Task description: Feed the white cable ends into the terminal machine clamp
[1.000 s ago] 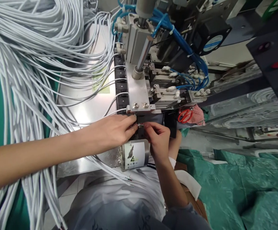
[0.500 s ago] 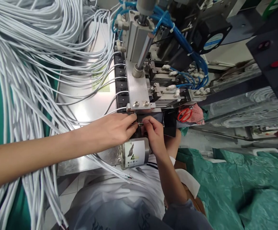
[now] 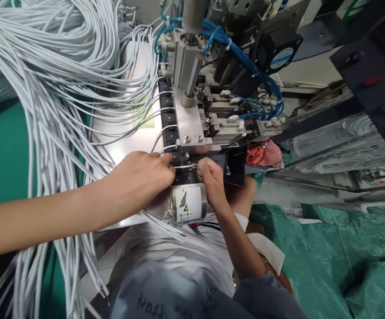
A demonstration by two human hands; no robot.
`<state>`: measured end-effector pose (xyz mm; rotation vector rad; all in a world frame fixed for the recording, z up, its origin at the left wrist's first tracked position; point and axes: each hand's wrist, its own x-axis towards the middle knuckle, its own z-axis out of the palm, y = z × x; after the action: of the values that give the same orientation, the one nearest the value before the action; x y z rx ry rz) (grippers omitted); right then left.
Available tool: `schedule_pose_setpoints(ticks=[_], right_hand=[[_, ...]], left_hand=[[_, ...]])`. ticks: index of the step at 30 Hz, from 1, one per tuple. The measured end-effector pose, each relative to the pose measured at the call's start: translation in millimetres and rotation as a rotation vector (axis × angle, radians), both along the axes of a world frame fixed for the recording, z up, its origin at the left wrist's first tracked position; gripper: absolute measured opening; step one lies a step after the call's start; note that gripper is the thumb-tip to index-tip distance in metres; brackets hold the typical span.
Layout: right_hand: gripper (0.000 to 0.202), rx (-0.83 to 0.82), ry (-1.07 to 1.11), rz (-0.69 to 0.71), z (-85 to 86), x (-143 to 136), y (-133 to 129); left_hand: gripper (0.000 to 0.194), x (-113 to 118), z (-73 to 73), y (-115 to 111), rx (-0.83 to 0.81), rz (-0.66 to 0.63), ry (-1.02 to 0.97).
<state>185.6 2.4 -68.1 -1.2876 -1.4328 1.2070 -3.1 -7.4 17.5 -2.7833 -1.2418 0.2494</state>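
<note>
My left hand (image 3: 145,174) is closed on a white cable (image 3: 183,166) just below the machine's metal plate (image 3: 189,122). The cable runs out to the right of its fingers, over a black fixture block (image 3: 183,178). At the cable's right end my right hand (image 3: 210,177) pinches the small tip, whose details are too small to make out. Several white cables lie in the row of black blocks (image 3: 168,118) left of the plate. Under the hands is a metal cover with a white label (image 3: 188,204).
A large bundle of white cables (image 3: 62,66) spreads over the left side. Red scissors (image 3: 256,155) and a pink cloth (image 3: 272,155) lie right of a black phone (image 3: 235,168). Blue air tubes (image 3: 255,71) arch over the machine. Green sheeting (image 3: 328,252) fills the lower right.
My left hand has moved left, away from my right hand, and a stretch of cable now shows between them. The view has shifted slightly. A red light shows on the panel at right.
</note>
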Motion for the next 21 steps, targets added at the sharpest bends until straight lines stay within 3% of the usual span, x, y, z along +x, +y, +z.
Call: schedule_pose_setpoints(ticks=[3, 4, 7, 11, 15, 21], right_hand=[[0.025, 0.193, -0.172, -0.230, 19.8, 3, -32], [0.020, 0.237, -0.256, -0.225, 26.1, 3, -46], [0.006, 0.367, -0.533, 0.014, 36.7, 0, -86], [0.008, 0.379, -0.698, 0.258, 32.2, -14, -117], [0.015, 0.432, -0.737, 0.321, 28.8, -32, -120], [0.018, 0.505, -0.866, 0.439, 43.1, -73, -93]], left_hand=[[0.022, -3, 0.1, 3, 0.055, 0.098, 0.020], [0.024, -4, -0.2, 5, 0.061, 0.137, 0.027], [0.026, -5, -2.6, 9, 0.042, 0.211, 0.022], [0.026, -5, -5.6, 11, 0.036, 0.247, -0.034], [0.022, -3, -1.5, 7, 0.052, 0.209, -0.146], [0.029, -1, 4.8, 0, 0.127, 0.087, -0.267]])
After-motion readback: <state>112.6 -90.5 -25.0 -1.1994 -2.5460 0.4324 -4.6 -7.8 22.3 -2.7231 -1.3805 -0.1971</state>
